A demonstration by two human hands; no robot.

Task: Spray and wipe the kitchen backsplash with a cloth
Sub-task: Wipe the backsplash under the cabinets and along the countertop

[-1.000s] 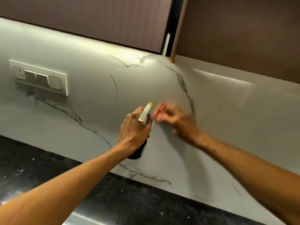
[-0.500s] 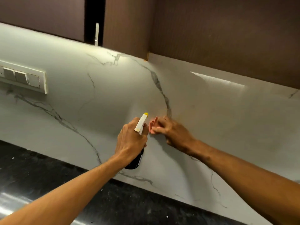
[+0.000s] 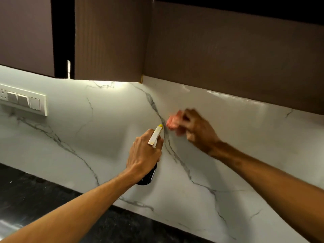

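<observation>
The white marble backsplash (image 3: 236, 137) with grey veins fills the middle of the view. My left hand (image 3: 143, 155) grips a spray bottle (image 3: 155, 136) with a white head, yellow nozzle and dark body; the nozzle points at the wall. My right hand (image 3: 196, 130) holds a small pink cloth (image 3: 172, 121) against the backsplash, just right of the nozzle and on a dark vein. The hand and cloth are blurred with motion. Most of the cloth is hidden under my fingers.
A white switch plate (image 3: 22, 101) sits on the wall at the left. Brown upper cabinets (image 3: 219, 50) hang close above the backsplash. A black speckled countertop (image 3: 43, 199) runs along the bottom left.
My right hand has moved the cloth up and to the right along the vein. The view has tilted upward, showing more cabinet. My left hand keeps the bottle in place.
</observation>
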